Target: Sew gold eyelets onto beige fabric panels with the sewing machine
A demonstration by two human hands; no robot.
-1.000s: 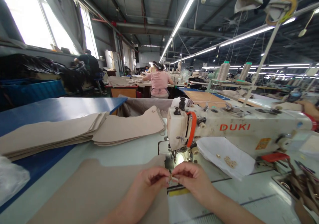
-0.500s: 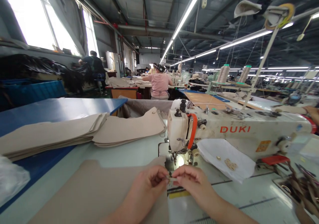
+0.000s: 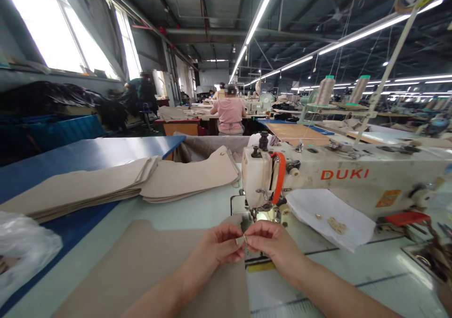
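Observation:
In front of the sewing machine's needle, my left hand (image 3: 221,245) and my right hand (image 3: 271,242) meet fingertip to fingertip. My left fingers pinch a short beige fabric strip (image 3: 240,240). Pinched in my right fingers is a small gold-coloured ring (image 3: 245,237), touching the strip; whether the strip passes through it I cannot tell. A large beige fabric panel (image 3: 158,266) lies flat under my left hand and forearm. The white sewing machine (image 3: 307,167) stands just beyond my hands, its lamp lit by the needle.
Right of the needle, a white sheet (image 3: 307,207) holds several gold-coloured rings (image 3: 337,225). Stacked beige panels (image 3: 190,174) lie at the left rear, near a clear plastic bag (image 3: 28,247). Dark-edged fabric straps (image 3: 438,256) sit at the right. A person in pink (image 3: 230,113) sits further off.
The view has shifted slightly, so the machine appears further right. My hands stay together by the needle, and the ring now shows more clearly between my fingertips.

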